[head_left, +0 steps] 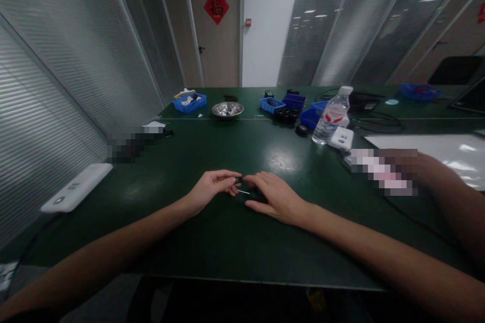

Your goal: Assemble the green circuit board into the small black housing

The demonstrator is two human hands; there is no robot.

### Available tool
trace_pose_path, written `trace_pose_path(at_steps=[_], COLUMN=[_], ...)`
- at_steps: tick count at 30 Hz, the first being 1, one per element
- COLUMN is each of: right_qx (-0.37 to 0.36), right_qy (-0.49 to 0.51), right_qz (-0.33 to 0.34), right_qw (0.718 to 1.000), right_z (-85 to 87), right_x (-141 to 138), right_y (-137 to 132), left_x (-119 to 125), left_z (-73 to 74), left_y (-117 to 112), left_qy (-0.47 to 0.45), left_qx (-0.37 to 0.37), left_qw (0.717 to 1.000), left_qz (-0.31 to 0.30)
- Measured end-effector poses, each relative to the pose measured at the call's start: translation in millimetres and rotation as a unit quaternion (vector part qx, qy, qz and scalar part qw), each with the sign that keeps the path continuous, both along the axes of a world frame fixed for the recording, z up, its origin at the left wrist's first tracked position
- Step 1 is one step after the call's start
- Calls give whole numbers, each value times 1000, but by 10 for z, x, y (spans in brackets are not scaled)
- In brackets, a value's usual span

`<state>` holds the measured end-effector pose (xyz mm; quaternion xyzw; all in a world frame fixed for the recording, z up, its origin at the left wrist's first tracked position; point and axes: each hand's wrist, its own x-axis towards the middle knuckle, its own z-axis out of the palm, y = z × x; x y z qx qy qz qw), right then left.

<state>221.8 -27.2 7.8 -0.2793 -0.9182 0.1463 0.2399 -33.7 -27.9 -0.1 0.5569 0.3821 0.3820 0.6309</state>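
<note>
My left hand [210, 189] is over the green table [189, 247], with thumb and forefinger pinched on a small dark piece [238, 180] whose kind is too small to make out. A thin whitish rod [244, 192] sticks out to the right from below those fingers; whether the lower fingers grip it is unclear. My right hand [280, 197] is just to the right, its fingers curved and thumb held apart. Its forefinger tip comes close to the dark piece, and I cannot tell if they touch. Nothing shows in its grasp.
Farther back are a metal bowl [227, 117], a blue tray [189, 103] and several blue bins [272, 106]. A water bottle [332, 117] stands tilted-looking at right, beside a white box [341, 138]. Another person's forearm [450, 181] reaches in from the right. A white power strip [78, 187] lies left.
</note>
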Motion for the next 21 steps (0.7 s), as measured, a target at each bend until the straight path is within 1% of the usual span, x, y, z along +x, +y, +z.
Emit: trace_pose_path(at_steps=[2,6,9,14,16,21], right_qx=[42,63,67,65,59,34], right_qy=[-39,-65,-63,-63,-57,-6], right_qz=[17,16,-4,-58,-61,-52], right_qw=[998,996,996,994,995,998], right_z=[9,23,14,-20,-22,-8], right_x=[29,65,88,142,153,135], right_y=[34,66,78,123,130,89], left_x=[-13,-22,-19,-26,-30,-23], left_z=[-18,-26,-20,-20,-23,-12], left_y=[17,37,31,24,27,25], left_qy=[-10,-14,-8,-8,-11,-24], left_qx=[-1,-4,2,3,0,-5], left_qw=[1000,999,999,1000,1000,999], left_qz=[27,42,37,25,27,31])
